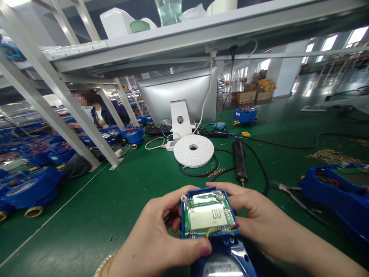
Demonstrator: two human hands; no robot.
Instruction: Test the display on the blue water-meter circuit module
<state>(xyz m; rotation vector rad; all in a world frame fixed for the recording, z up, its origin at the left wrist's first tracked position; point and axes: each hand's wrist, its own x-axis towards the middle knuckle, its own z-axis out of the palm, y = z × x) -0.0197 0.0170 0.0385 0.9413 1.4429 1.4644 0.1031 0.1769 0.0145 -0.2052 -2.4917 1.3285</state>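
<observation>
A blue meter housing (188, 265) stands at the near edge of the view, its lower part cut off by the frame. Set in its upper box is a green circuit board with a lit display (208, 216) that shows digits; red and yellow wires run along its lower edge. My left hand (170, 234) grips the box from the left, thumb pressed on the front below the board. On the right side, the fingers of my right hand (248, 207) curl round the box's far edge and side. Some fingertips are hidden behind it.
Behind the meter lie a white roll (184, 154), a black electric screwdriver (239, 161) and pliers (284, 187). More blue meters (337, 196) sit right and left. A monitor (178, 92) stands under a shelf (161, 44). Another person (109, 111) is at far left.
</observation>
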